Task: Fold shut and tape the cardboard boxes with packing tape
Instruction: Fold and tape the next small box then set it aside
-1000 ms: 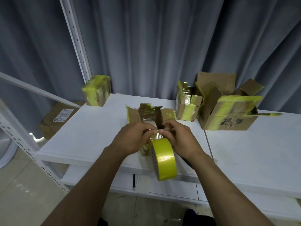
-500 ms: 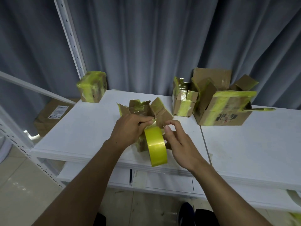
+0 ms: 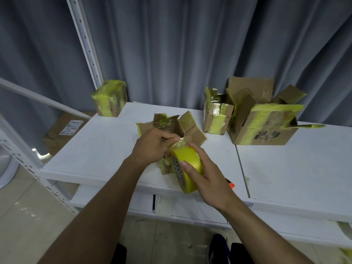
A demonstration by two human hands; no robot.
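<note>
In the head view, a white table (image 3: 106, 149) ran across the middle of the frame, in front of a grey curtain (image 3: 171, 44). At the centre of the frame stood a small open cardboard box (image 3: 182, 126), its flaps raised and patched with yellow tape. The left hand (image 3: 152, 147) lay against the near side of this box with its fingers curled, thumb and forefinger pinching a crinkled tape strip (image 3: 180, 142) that ran from the box edge down to a yellow tape roll (image 3: 188, 166). The right hand (image 3: 205, 176) gripped that roll just below and right of the left hand, fingers wrapped over its outer band and the thumb pressed on its near side. The roll stood on edge above the table's front edge, touching the box's near face.

A fully taped box (image 3: 110, 98) sat at the table's far left corner, in the upper left of the frame, beside a white shelf upright (image 3: 83, 39). To the right of centre, an open narrow box (image 3: 217, 117) stood just beside a large open box (image 3: 266, 128), both streaked with yellow tape. A small orange object (image 3: 231, 185) showed just beside the right wrist. At the left edge, below table level, lay a brown labelled carton (image 3: 62, 132).
</note>
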